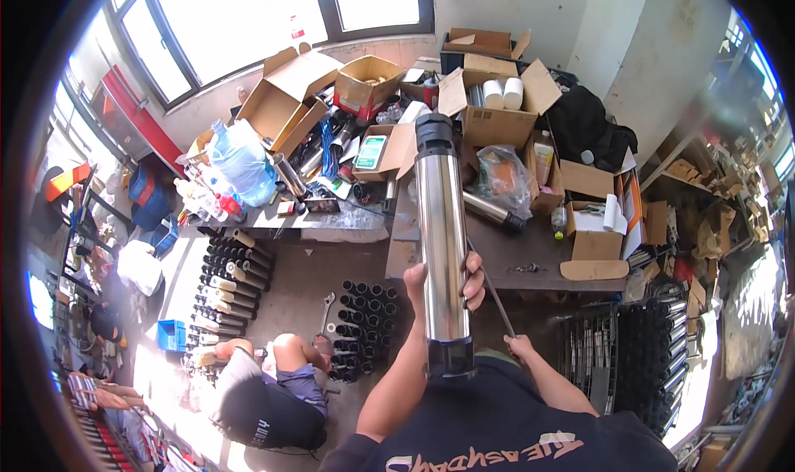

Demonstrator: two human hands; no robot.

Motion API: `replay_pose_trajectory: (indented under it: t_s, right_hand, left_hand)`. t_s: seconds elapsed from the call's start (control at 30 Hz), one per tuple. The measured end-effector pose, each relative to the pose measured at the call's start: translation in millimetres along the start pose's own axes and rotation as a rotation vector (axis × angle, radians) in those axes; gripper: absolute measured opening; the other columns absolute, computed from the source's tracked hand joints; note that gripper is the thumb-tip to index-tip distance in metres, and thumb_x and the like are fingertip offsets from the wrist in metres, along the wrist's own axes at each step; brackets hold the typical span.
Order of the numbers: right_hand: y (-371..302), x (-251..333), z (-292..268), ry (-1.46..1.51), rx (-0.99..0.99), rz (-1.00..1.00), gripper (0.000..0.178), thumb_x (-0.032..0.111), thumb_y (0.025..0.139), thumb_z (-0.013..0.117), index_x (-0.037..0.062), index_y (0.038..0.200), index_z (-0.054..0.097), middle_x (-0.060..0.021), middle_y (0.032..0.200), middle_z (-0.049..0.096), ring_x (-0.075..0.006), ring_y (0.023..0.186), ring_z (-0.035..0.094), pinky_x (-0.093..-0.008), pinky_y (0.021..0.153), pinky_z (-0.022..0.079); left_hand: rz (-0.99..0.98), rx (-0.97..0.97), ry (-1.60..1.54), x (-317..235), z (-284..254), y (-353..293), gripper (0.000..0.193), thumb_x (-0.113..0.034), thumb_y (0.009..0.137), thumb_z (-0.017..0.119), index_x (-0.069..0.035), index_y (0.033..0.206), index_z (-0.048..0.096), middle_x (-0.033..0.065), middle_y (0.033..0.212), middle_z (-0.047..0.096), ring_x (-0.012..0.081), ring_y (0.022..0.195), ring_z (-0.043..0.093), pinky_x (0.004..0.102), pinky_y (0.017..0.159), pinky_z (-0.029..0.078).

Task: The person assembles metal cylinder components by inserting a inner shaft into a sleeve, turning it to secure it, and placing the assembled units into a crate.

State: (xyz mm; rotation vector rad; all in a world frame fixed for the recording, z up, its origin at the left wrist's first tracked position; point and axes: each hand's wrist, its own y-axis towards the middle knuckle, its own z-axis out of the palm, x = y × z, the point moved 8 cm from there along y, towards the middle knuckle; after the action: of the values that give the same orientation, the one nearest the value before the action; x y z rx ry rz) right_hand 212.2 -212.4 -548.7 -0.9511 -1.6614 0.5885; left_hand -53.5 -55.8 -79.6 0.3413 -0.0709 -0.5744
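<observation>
A shiny metal cylinder [444, 232] with black ends stands nearly upright in front of me. My left hand [474, 281] is wrapped round its lower part, thumb on one side and fingertips on the other. Its black upper end [435, 132] is notched, and a black collar [450, 358] closes the lower end. Beside it, my right hand [520, 346] is closed on the lower end of a thin metal rod [494, 296], which slants up behind the cylinder. The rod's upper end is partly hidden there.
Ahead, a cluttered workbench [538, 261] holds cardboard boxes [501, 128], plastic bags and another metal cylinder [489, 209]. Rows of black tubes [364, 323] stand on the floor, with a wrench [328, 310] nearby. Another person [273, 406] is low down at the left. More cylinders [662, 348] are racked at right.
</observation>
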Motion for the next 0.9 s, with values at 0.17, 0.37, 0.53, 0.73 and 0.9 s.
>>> replay_pose_trajectory:
  t_s: [0.17,0.37,0.53,0.73,0.9]
  right_hand:
    - [-4,7,10,-0.042,0.040,-0.014,0.039,0.038,0.096,0.065,0.0077,0.072,0.064,-0.0004,0.057,0.055,-0.0118,0.046,0.048,-0.0295,0.043,0.035]
    - [5,2,-8,-0.166,-0.066,-0.090,0.039,0.037,0.094,0.066,0.0039,0.075,0.072,-0.0012,0.058,0.057,-0.0130,0.048,0.049,-0.0304,0.047,0.038]
    - [0,-2,-28,-0.422,-0.235,-0.178,0.035,0.041,0.089,0.069,0.0089,0.078,0.079,-0.0096,0.070,0.070,-0.0221,0.067,0.068,-0.0371,0.066,0.052]
    - [2,-45,-42,-0.406,-0.180,-0.100,0.031,0.042,0.086,0.069,0.0133,0.082,0.080,-0.0133,0.083,0.075,-0.0298,0.085,0.072,-0.0418,0.079,0.054]
    - [-37,-35,-53,-0.379,-0.363,-0.173,0.043,0.048,0.086,0.069,0.0058,0.077,0.077,-0.0156,0.071,0.071,-0.0277,0.073,0.071,-0.0399,0.070,0.052]
  left_hand:
    - [0.030,0.045,-0.121,2,0,-1,0.066,-0.050,0.089,0.064,0.007,0.119,0.048,0.0124,0.105,0.050,0.0188,0.079,0.051,0.0312,0.068,0.048]
    - [0.035,-0.262,0.091,-17,-26,-3,0.064,-0.047,0.093,0.060,0.003,0.129,0.044,0.0166,0.112,0.055,0.0244,0.092,0.061,0.0359,0.080,0.060]
    - [0.005,-0.496,0.096,-27,-58,-20,0.062,-0.045,0.092,0.060,0.005,0.125,0.044,0.0142,0.109,0.055,0.0236,0.091,0.061,0.0371,0.079,0.060]
    - [0.031,-0.566,0.066,-32,-72,-36,0.062,-0.043,0.091,0.062,0.010,0.120,0.045,0.0146,0.105,0.056,0.0234,0.088,0.063,0.0352,0.077,0.061]
    - [0.020,-0.580,0.049,-29,-79,-41,0.060,-0.042,0.091,0.061,0.010,0.119,0.046,0.0150,0.105,0.057,0.0238,0.088,0.064,0.0356,0.078,0.061]
